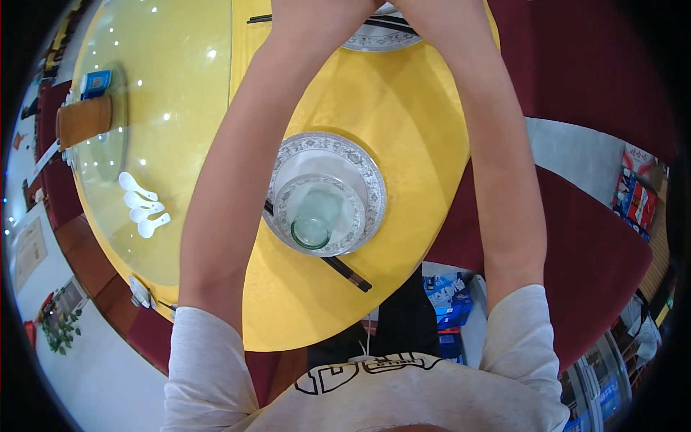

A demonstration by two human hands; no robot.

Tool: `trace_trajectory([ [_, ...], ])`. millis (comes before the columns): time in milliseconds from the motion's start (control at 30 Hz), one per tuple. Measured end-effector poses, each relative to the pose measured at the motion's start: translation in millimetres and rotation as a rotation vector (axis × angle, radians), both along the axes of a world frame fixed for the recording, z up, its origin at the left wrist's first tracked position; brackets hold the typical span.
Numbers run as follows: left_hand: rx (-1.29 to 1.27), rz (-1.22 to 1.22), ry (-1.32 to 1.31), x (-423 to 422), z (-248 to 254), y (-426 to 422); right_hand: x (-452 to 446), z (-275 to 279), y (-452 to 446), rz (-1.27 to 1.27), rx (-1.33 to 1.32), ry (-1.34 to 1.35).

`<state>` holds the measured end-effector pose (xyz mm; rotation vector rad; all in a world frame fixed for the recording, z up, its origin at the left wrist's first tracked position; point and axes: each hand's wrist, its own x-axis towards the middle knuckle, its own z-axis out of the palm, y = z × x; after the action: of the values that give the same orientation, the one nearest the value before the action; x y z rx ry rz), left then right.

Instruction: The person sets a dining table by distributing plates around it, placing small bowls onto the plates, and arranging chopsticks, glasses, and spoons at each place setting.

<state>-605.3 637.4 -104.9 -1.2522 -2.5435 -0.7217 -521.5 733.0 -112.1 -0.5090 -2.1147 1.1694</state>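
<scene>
Our left hand (331,10) and right hand (432,10) are mostly cut off up top, so we cannot tell their grip, but we seem busy with the far plate (381,43) on the yellow counter (421,101), and the next move needs gentle care.

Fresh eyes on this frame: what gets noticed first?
Probably the green-tinted glass on the stacked patterned dishes, near the frame's centre. Then the left forearm and right forearm flanking it, running up over a patterned plate at the top edge. Last, four white spoons on the shiny turntable at left.
</scene>
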Motion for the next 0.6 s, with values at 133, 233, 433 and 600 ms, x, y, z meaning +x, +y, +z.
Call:
trace_trajectory([
  [133,-0.05,-0.007,0.007,4.2,0.4,-1.5,-0.5,0.3,-1.2,-0.032,0.041,-0.126],
  [233,-0.115,0.018,-0.042,3.5,1.5,-2.2,-1.9,-3.1,-1.1,-0.045,0.09,-0.132],
  [433,-0.16,0.011,-0.083,1.8,-12.1,-6.6,-3.2,-12.1,2.1,0.002,0.114,-0.222],
  [600,-0.053,-0.043,-0.01,1.7,-10.3,-14.6,3.3,5.6,2.1,-0.002,0.238,-0.22],
])
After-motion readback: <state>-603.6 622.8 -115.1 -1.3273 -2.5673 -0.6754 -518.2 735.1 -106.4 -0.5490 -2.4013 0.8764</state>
